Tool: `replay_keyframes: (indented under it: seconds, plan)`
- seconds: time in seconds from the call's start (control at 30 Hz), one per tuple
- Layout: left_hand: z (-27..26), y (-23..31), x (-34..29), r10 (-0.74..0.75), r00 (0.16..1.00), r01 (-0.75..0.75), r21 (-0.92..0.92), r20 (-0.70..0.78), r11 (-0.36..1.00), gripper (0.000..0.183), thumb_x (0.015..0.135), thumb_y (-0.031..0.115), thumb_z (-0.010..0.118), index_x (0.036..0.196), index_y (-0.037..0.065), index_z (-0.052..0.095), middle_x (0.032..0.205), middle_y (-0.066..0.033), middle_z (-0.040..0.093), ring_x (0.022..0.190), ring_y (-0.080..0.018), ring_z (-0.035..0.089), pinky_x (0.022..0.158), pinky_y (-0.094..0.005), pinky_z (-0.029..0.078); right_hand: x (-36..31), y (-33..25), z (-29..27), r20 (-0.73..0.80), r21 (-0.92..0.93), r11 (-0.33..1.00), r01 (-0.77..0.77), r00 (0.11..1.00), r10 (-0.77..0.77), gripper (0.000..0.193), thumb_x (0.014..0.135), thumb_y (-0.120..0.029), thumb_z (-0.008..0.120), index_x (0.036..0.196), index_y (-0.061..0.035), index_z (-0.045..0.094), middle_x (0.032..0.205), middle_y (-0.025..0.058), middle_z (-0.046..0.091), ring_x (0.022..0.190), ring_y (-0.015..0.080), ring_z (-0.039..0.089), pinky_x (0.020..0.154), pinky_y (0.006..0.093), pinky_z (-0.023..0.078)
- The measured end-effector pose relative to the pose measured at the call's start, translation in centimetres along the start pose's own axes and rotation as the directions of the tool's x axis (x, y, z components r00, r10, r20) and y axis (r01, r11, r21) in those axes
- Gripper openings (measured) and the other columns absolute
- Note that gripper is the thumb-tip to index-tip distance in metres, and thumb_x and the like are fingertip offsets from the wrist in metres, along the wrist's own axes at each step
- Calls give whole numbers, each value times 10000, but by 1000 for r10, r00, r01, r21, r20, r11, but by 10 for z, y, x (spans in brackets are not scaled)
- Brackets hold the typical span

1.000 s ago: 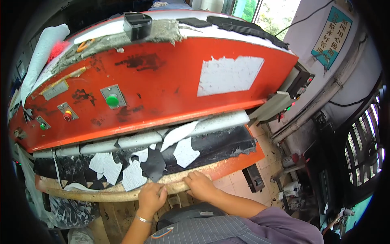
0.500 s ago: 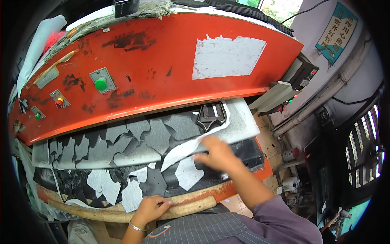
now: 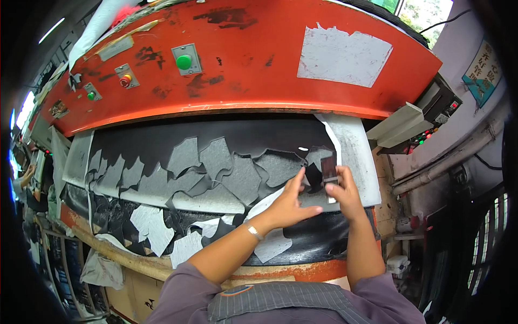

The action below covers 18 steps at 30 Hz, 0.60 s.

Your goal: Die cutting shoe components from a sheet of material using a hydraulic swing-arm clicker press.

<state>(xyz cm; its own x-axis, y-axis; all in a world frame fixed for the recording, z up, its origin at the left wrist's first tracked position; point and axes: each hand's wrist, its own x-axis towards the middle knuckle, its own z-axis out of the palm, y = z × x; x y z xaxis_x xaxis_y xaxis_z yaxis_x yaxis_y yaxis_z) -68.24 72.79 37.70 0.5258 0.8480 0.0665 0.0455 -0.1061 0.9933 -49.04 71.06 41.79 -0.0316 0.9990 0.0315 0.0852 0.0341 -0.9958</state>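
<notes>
OK, left to right: red button [image 3: 125, 80] and green button [image 3: 184, 62] on the orange beam [image 3: 243, 92]; below them, pale scraps [image 3: 152, 229] loose on the near ledge. Black sheet [image 3: 243, 129] lies on the white board [image 3: 359, 162], jagged grey patches along its near side. Left hand [image 3: 288, 206] over the sheet's near edge: fingers spread, thumb well apart, nothing in it; fingertip contact, can't tell. Dark die [image 3: 328, 170] just right of it, over the sheet's right end, apparently tipped up. Right hand [image 3: 348, 195] pinches its near right side, thumb against fingers.

Risks, my read: die slips if that one-sided pinch loosens; bad cut if it lands overlapping a grey patch; crushed fingers if the beam drops with hands this near.
</notes>
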Motion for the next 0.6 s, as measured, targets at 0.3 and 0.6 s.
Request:
replay_keyframes:
  seconds: [0.3,0.6]
  plan:
    - [18,-18,-17,-76,973,96,80,-217,992,438,817,74,683,1226,28,532,1053,-137,672,974,-212,644,866,-325,499,-83,12,15,-28,214,975,-56,998,63,517,814,-284,619,1213,-15,431,1108,171,623,940,153,575,877,304,456]
    - [31,15,-137,-253,889,196,183,382,963,587,818,232,726,1348,148,486,863,-113,616,803,-211,599,747,-335,476,-72,-8,2,-80,-65,994,84,993,-89,506,775,-128,705,1205,20,483,1039,100,620,933,134,569,820,274,460]
